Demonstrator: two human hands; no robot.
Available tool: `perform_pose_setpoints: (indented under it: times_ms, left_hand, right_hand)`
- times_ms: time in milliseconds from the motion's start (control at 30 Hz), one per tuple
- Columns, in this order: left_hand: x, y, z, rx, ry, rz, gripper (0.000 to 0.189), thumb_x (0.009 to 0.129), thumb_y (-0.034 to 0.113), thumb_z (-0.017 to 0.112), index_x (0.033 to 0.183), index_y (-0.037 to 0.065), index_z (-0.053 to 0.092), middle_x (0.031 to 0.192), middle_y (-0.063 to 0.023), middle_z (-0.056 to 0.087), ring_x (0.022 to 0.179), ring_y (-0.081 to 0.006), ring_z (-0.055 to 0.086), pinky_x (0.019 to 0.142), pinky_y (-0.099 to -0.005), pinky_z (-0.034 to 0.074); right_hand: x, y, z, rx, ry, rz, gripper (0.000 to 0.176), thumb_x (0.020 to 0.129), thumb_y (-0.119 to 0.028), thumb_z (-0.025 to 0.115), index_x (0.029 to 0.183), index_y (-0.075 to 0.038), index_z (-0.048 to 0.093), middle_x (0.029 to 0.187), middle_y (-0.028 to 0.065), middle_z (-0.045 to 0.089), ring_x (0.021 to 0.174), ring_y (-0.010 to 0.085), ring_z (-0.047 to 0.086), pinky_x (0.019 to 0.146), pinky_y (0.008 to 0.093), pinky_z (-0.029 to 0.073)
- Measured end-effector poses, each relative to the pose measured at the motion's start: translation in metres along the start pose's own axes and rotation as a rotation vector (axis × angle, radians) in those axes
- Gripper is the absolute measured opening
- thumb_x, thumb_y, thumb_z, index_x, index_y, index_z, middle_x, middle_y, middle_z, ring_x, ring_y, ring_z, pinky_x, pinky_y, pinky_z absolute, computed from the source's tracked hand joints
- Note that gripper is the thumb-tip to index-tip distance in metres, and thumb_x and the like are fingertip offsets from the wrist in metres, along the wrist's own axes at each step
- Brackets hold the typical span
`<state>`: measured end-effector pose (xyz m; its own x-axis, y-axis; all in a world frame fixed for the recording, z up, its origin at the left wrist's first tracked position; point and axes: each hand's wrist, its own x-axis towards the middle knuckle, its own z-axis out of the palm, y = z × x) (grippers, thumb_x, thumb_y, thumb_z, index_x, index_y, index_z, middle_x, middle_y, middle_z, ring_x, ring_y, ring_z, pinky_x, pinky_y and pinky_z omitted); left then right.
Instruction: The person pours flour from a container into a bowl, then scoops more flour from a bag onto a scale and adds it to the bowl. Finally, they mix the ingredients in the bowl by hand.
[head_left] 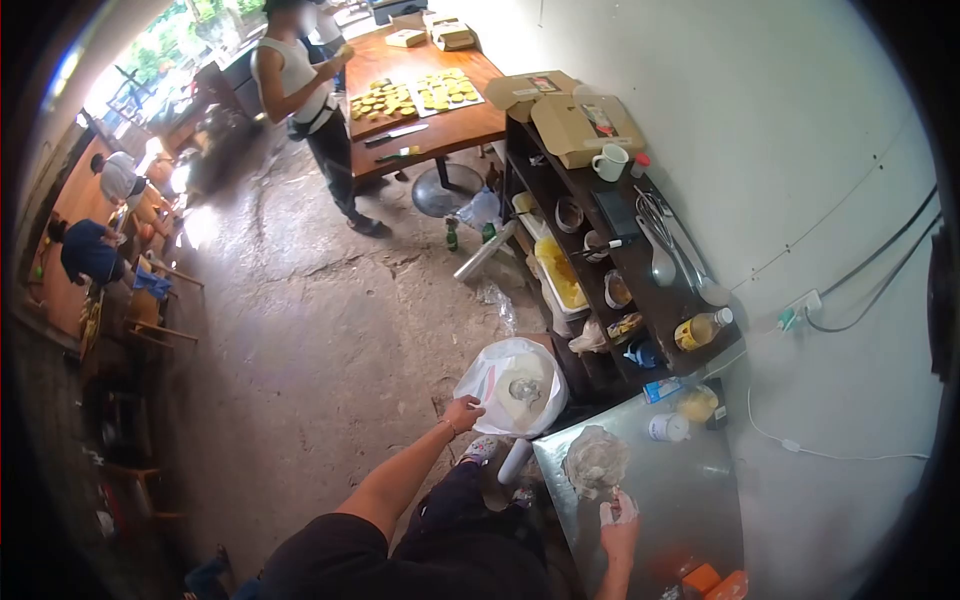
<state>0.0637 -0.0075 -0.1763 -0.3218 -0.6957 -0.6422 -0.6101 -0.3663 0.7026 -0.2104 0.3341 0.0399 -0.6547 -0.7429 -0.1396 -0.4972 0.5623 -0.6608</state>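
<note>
My left hand [464, 413] reaches to the rim of a white plastic bag [470, 378], its fingers pinched on the edge. The bag stands wide at its mouth, with pale powdery material [519, 405] and a small clear bowl-like thing [525, 388] inside. On the metal tabletop [690, 490], a crumpled translucent plastic bag [597, 460] forms a round heap. My right hand [620, 510], whitened at the fingers, closes on the heap's narrow near end.
Right of the bag, a dark shelf [640, 290] bears cardboard boxes [585, 130], a mug [609, 162], ladles [662, 265] and a bottle [703, 328]. A white jar [669, 427] stands on the metal tabletop. Beyond, a person [300, 90] stands by a wooden table [450, 140] holding yellow slices.
</note>
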Motion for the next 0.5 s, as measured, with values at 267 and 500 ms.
perform_pose_setpoints:
  times_ms: [267, 500]
  left_hand:
    - [0.098, -0.020, 0.057, 0.421, -0.061, 0.260, 0.045, 0.084, 0.032, 0.073, 0.117, 0.003, 0.071, 0.119, -0.0194, 0.071, 0.112, -0.0413, 0.066, 0.100, -0.0462, 0.052]
    - [0.133, -0.032, 0.084, 0.417, -0.042, 0.204, 0.040, 0.084, 0.029, 0.068, 0.117, 0.006, 0.072, 0.118, -0.0214, 0.071, 0.113, -0.0392, 0.066, 0.099, -0.0452, 0.052]
  right_hand:
    - [-0.010, -0.002, 0.029, -0.049, 0.005, 0.101, 0.039, 0.085, -0.007, 0.069, 0.124, 0.002, 0.066, 0.107, 0.0209, 0.068, 0.091, 0.0348, 0.067, 0.085, 0.0438, 0.054]
    - [-0.012, -0.007, 0.037, -0.014, -0.059, 0.237, 0.039, 0.088, -0.006, 0.068, 0.126, 0.003, 0.065, 0.106, 0.0205, 0.067, 0.093, 0.0348, 0.066, 0.085, 0.0437, 0.053]
